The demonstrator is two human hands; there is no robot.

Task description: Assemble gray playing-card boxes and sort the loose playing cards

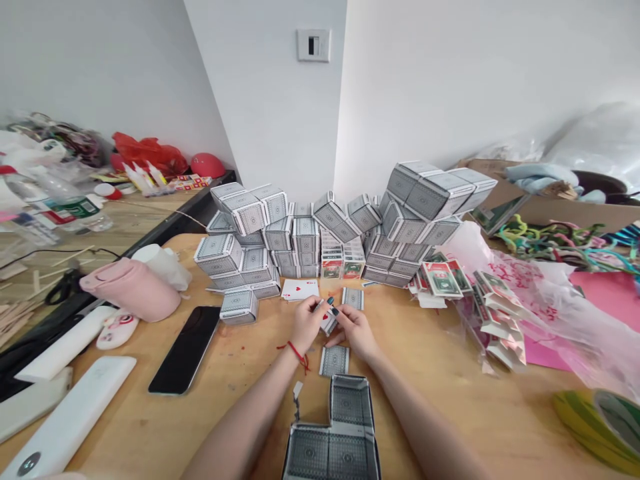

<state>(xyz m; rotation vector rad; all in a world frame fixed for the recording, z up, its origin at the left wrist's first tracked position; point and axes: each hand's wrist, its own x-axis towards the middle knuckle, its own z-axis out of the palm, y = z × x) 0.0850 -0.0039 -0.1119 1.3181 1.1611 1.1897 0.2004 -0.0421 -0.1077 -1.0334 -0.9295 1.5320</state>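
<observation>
An L-shaped card block (350, 407) sits closest, at the bottom, on the wooden table (425, 340). To its left lie a white power bank (80, 413) and, a bit farther, a black smartphone (185, 350). Well to its right is a roll of yellow-green tape (575, 423).

Just past the block, a patterned card (334, 361) lies face down. Past that, the heart card (329, 325) is up in the two hands. The left hand (307, 323) pinches it with bent fingers, and the right hand (356, 330) holds its other side, fingers curled in. The two hands are close together, and both arms reach forward, one on each side of the block. A red string bracelet (299, 357) is on the left wrist.

Farther past the block, face-up heart cards (299, 289) lie in a small pile. To the right of the block and farther off, small open card boxes (503, 327) show their flaps; I can't tell what is in them. Behind everything in line with the block, red-and-white card packs (332, 268) stand between gray card cubes (305, 237). Far to the right of the block, a cardboard box (560, 212) has pale blue cloth (540, 177) in it.
</observation>
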